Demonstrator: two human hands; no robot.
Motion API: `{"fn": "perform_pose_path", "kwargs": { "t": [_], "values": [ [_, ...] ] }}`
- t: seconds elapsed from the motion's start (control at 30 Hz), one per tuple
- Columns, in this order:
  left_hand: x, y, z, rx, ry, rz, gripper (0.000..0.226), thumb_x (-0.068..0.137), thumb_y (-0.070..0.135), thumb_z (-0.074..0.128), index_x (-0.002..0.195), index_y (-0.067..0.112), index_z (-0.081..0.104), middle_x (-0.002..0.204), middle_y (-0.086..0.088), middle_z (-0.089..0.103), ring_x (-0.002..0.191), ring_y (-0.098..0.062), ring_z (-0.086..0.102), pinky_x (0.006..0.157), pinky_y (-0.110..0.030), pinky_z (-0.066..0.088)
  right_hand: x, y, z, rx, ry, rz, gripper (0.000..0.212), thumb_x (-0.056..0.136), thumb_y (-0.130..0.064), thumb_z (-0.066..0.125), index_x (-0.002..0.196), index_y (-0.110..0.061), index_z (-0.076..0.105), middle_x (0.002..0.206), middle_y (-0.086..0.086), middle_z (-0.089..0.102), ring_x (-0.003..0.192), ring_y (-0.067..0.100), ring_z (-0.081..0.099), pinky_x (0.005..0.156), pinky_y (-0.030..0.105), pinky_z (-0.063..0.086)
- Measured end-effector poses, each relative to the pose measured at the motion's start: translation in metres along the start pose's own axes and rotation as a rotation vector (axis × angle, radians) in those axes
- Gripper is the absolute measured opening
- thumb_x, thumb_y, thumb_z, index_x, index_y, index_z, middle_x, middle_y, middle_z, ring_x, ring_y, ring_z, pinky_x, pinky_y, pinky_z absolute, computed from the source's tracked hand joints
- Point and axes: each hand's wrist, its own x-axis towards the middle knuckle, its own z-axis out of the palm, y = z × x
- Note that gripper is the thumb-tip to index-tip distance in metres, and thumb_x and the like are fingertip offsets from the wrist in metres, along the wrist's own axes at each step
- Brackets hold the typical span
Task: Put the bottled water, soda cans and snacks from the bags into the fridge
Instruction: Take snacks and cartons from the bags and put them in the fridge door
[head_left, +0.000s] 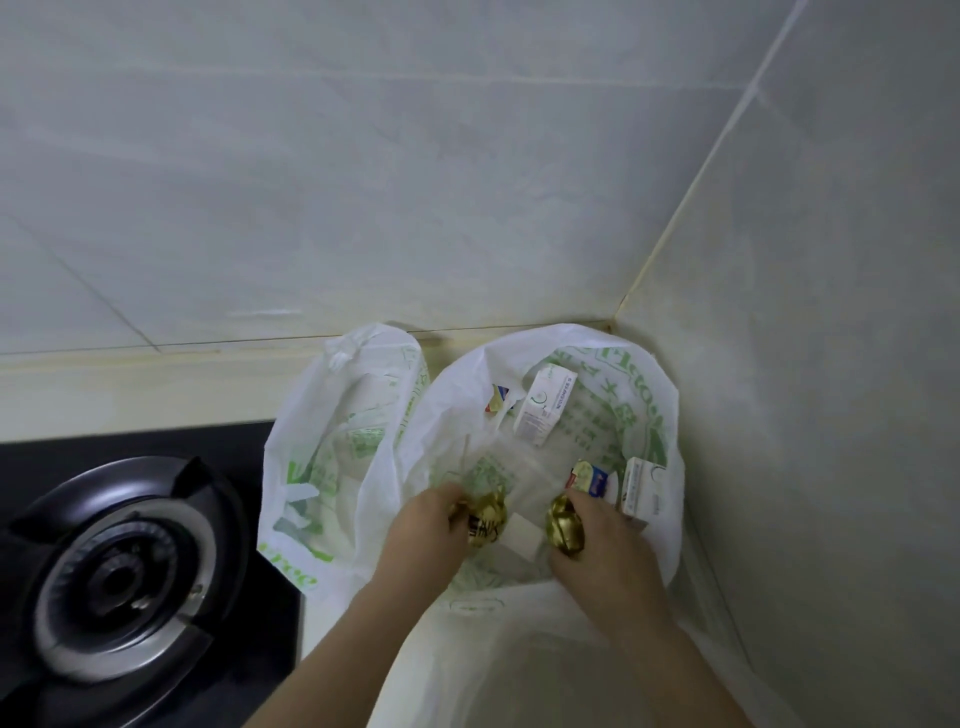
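Head view: looking down into a corner of the worktop (130, 400), with a tiled wall (467, 182) behind.
Left hand (423, 527): down in the right bag (667, 415), fingers curled tight round a gold snack (488, 522) in foil with dark lettering.
Right hand (602, 556): in the same bag, fingers closed on a second gold snack (563, 525).
Right bag: white plastic with green print, mouth wide open, tucked into the corner.
Inside it: a white carton (545, 410) leans at the far side and a second white carton (641, 491) stands at the right edge. A small colourful packet (587, 478) lies just beside the right hand. Another packet (496, 401) at the back is half hidden by a fold.
Left bag (311, 441): touching the right bag, mouth open, and I cannot tell what it contains.
Hob (119, 577): black, one burner, just left of the bags.
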Motion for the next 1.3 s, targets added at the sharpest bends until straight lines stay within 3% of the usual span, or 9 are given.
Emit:
{"fn": "perform_pose_path", "kwargs": {
  "t": [0.17,0.27,0.37,0.53,0.7,0.8,0.97,1.13,1.3],
  "values": [
    [-0.021,0.001,-0.025,-0.175,0.12,0.019,0.016,0.091,0.012,0.053,0.095,0.019,0.067,0.067,0.009,0.058,0.052,-0.004,0.048,0.046,-0.013,0.034,-0.017,-0.018,-0.015,0.108,0.062,-0.005,0.05,0.083,-0.03,0.066,0.129,-0.03,0.046,0.114,-0.011,0.055,0.106,0.013,0.054,0.081,0.027,0.044],
    [-0.035,0.007,-0.048,-0.271,0.194,0.052,0.015,0.09,0.012,0.057,0.092,0.022,0.068,0.068,0.012,0.059,0.061,-0.004,0.055,0.053,-0.01,0.039,-0.026,-0.033,-0.028,0.171,0.133,-0.049,0.031,0.078,-0.024,0.066,0.105,-0.03,0.052,0.091,-0.016,0.054,0.087,0.01,0.054,0.067,0.023,0.04],
    [-0.054,0.011,-0.072,-0.356,0.248,0.096,0.017,0.089,0.013,0.058,0.088,0.027,0.067,0.07,0.011,0.065,0.066,-0.002,0.062,0.055,-0.008,0.041,-0.037,-0.05,-0.041,0.227,0.182,-0.088,0.035,0.076,-0.025,0.067,0.108,-0.032,0.054,0.089,-0.014,0.06,0.083,0.006,0.055,0.067,0.024,0.043],
    [-0.09,0.019,-0.11,-0.642,0.317,0.109,0.012,0.09,0.015,0.061,0.086,0.02,0.07,0.077,0.001,0.072,0.073,-0.015,0.07,0.068,-0.025,0.057,-0.062,-0.081,-0.065,0.327,0.24,-0.153,0.064,0.077,-0.032,0.073,0.135,-0.038,0.045,0.116,-0.016,0.061,0.105,0.008,0.058,0.091,0.029,0.048],
    [-0.12,0.023,-0.141,-1.026,0.34,0.079,0.011,0.089,0.012,0.063,0.087,0.007,0.072,0.084,-0.014,0.073,0.084,-0.028,0.071,0.069,-0.032,0.059,-0.082,-0.112,-0.088,0.423,0.292,-0.247,0.064,0.079,-0.029,0.075,0.136,-0.036,0.045,0.103,-0.031,0.052,0.09,-0.013,0.051,0.08,0.01,0.038],
    [-0.131,0.024,-0.163,-1.005,0.432,0.136,0.011,0.089,0.011,0.062,0.086,0.01,0.073,0.083,-0.013,0.073,0.084,-0.028,0.071,0.07,-0.033,0.059,-0.088,-0.134,-0.103,0.452,0.319,-0.333,0.061,0.078,-0.028,0.076,0.131,-0.038,0.048,0.094,-0.039,0.048,0.085,-0.023,0.048,0.072,0.005,0.037],
    [-0.158,0.036,-0.195,-0.967,0.604,0.216,0.011,0.089,0.01,0.063,0.088,0.014,0.073,0.084,-0.008,0.074,0.083,-0.025,0.072,0.073,-0.035,0.059,-0.094,-0.166,-0.13,0.517,0.34,-0.533,0.062,0.076,-0.031,0.076,0.129,-0.043,0.048,0.103,-0.037,0.052,0.099,-0.012,0.054,0.082,0.018,0.045],
    [-0.194,0.053,-0.201,-0.979,0.752,0.252,0.014,0.089,0.008,0.061,0.089,0.014,0.073,0.084,-0.006,0.075,0.082,-0.021,0.072,0.072,-0.032,0.059,-0.095,-0.18,-0.15,0.523,0.303,-0.74,0.062,0.075,-0.032,0.077,0.13,-0.041,0.049,0.106,-0.037,0.05,0.101,-0.006,0.056,0.08,0.012,0.043],
    [-0.23,0.059,-0.188,-0.95,0.906,0.202,0.013,0.089,0.005,0.06,0.091,0.009,0.072,0.084,-0.008,0.075,0.08,-0.022,0.073,0.067,-0.025,0.059,-0.094,-0.186,-0.146,0.558,0.195,-0.86,0.061,0.075,-0.031,0.076,0.129,-0.04,0.051,0.106,-0.032,0.055,0.103,-0.002,0.058,0.082,0.018,0.047]
  ]
}}
